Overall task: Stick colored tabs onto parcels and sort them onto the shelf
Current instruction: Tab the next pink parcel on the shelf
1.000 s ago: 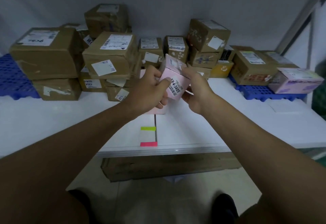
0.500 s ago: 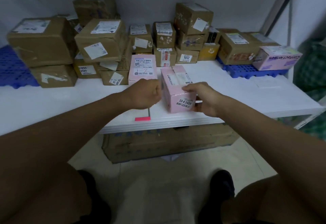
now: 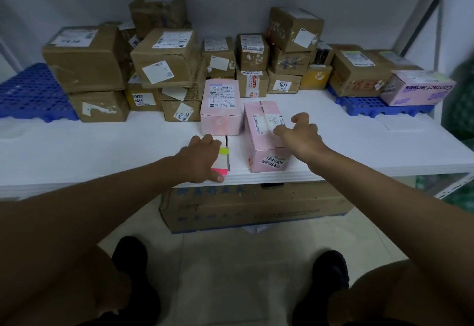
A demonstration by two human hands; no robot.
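Observation:
A pink parcel (image 3: 259, 143) labelled 58-4-3405 lies on the white shelf board (image 3: 102, 146) near its front edge. My right hand (image 3: 300, 138) rests on the parcel's top right side with loosely curled fingers and the thumb lifted. To its left lies a small tab pad (image 3: 225, 160) with a green tab (image 3: 224, 150) at the far end and a pink tab (image 3: 221, 171) at the near end. My left hand (image 3: 201, 159) covers the pad's left part, fingers at the far end and thumb at the near end. A second pink parcel (image 3: 221, 105) stands behind.
Several brown cardboard parcels (image 3: 164, 56) are stacked along the back wall. Blue pallets sit at the left (image 3: 33, 92) and right (image 3: 372, 107), the right one carrying a contact-lens box (image 3: 420, 87). A large carton (image 3: 256, 205) lies under the shelf. My feet are on the floor below.
The pink parcel went from being held up in both hands to lying on the board. My left hand moved onto the tab pad, and my right hand loosened its hold on the parcel.

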